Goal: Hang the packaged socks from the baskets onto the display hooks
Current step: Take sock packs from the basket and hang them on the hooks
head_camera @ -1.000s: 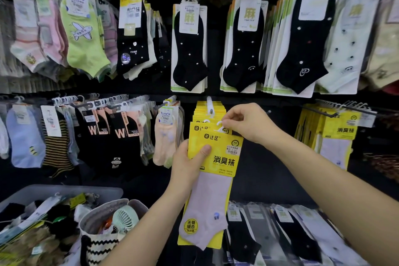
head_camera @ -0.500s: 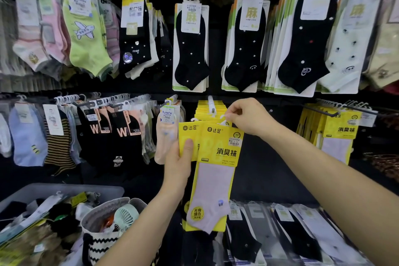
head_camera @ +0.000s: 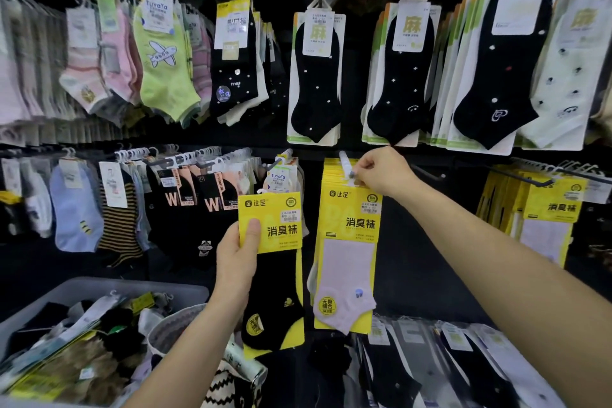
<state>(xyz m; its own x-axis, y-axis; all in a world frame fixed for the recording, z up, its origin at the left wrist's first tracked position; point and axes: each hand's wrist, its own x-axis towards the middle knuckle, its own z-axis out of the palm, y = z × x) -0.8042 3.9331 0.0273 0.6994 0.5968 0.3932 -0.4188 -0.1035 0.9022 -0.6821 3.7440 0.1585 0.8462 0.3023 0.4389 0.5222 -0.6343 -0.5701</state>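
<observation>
My right hand point(head_camera: 381, 172) pinches the top of a yellow pack with a pale lilac sock point(head_camera: 347, 262) at the white-tipped display hook point(head_camera: 344, 162). That pack hangs in front of a stack of the same yellow packs. My left hand point(head_camera: 236, 262) grips a second yellow pack holding a black sock point(head_camera: 275, 275), left of the hook and lower. A grey basket point(head_camera: 99, 288) full of packaged socks sits at the lower left.
Rows of hooks carry socks all over the dark wall: black dotted ones point(head_camera: 314, 83) above, striped and black pairs point(head_camera: 185, 202) to the left, more yellow packs point(head_camera: 546, 219) to the right. A woven bag point(head_camera: 172, 331) stands beside the basket. Bagged socks point(head_camera: 463, 361) lie below right.
My left hand has pulled the black-sock pack away to the left, apart from the lilac one. My right hand has lifted the lilac pack's top up to the hook.
</observation>
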